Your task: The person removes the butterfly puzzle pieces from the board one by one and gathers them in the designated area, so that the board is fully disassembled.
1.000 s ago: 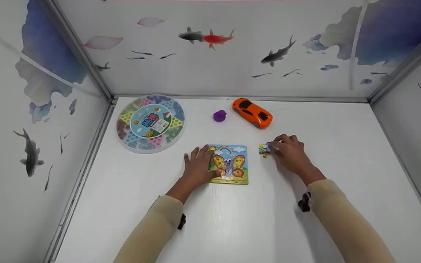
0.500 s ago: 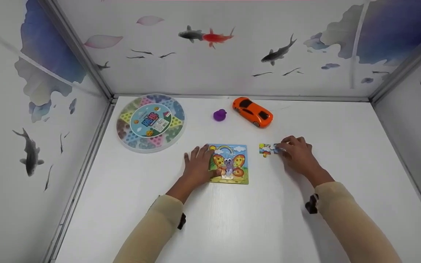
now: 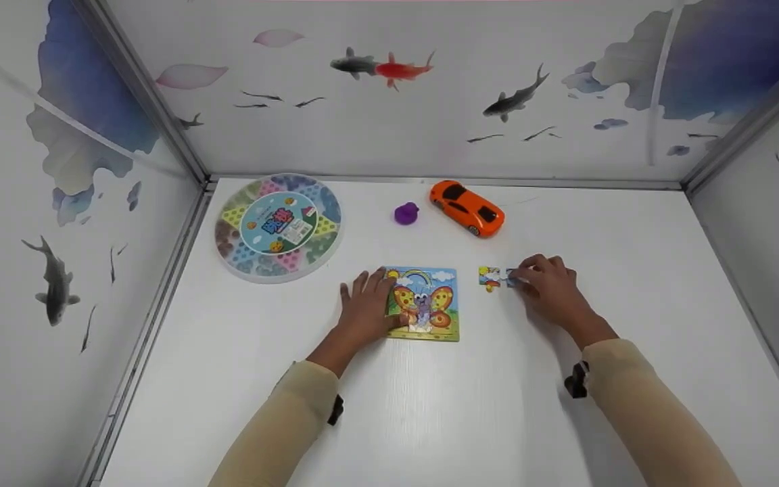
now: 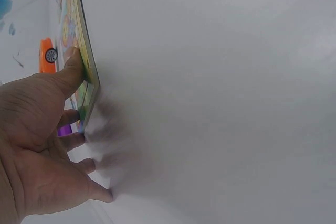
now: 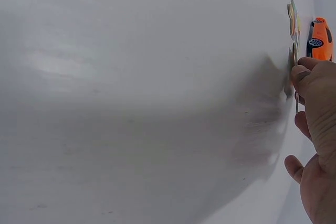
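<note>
A square jigsaw puzzle with a butterfly and a rainbow lies flat on the white table. My left hand rests on its left side, fingers spread and nearly straight. In the left wrist view the thumb lies on the face of the puzzle, near a corner. To the right of the puzzle, a loose jigsaw piece lies on the table. Just beside it, my right hand pinches another jigsaw piece between thumb and fingertips, low over the table. That piece is partly hidden by the fingers.
Behind the puzzle are a small purple duck and an orange toy car. A round, colourful game box lies at the back left. Walls printed with fish close in the table at the back and both sides.
My right hand has shifted right, mostly in the first half second, uncovering the loose piece and showing a gap between the two pieces. The left hand stays in place on the puzzle.
</note>
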Demonstrator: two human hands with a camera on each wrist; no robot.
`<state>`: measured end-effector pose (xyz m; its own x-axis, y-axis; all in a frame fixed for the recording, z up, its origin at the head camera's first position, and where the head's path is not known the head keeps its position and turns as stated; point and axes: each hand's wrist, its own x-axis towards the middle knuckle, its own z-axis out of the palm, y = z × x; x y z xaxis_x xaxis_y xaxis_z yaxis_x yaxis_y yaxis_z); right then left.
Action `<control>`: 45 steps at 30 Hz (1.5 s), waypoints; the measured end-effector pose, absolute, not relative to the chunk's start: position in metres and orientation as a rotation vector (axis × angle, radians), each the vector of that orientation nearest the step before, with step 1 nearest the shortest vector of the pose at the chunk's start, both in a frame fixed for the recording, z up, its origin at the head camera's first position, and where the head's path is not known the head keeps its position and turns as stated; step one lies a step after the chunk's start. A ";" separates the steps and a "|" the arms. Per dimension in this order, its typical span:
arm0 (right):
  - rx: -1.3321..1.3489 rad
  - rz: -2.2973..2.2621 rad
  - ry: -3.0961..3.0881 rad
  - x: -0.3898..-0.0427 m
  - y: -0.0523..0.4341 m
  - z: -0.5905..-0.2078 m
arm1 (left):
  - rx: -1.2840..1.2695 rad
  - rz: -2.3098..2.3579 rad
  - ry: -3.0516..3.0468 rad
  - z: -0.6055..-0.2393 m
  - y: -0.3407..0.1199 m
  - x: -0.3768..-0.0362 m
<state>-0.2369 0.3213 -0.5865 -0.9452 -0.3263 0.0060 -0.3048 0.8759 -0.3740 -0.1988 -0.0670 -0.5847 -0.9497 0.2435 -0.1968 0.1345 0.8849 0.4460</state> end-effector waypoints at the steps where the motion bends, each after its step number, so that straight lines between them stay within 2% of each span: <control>1: -0.504 -0.584 2.990 -0.237 0.321 -0.587 | 0.284 0.637 2.803 -0.585 -0.067 -0.199; 28: -0.439 -0.651 2.987 -0.239 0.315 -0.591 | 0.282 0.649 2.799 -0.585 -0.067 -0.199; 34: -0.384 -0.666 2.984 -0.241 0.291 -0.588 | 0.286 0.673 2.808 -0.585 -0.067 -0.198; 45: -0.478 -0.651 2.928 -0.243 0.229 -0.589 | 0.290 0.670 2.807 -0.584 -0.069 -0.198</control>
<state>-0.2428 0.2294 -0.5888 -0.9451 -0.3251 -0.0326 -0.2806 0.8590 -0.4282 -0.1976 -0.0688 -0.5844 -0.9513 0.2461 -0.1858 0.1355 0.8750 0.4648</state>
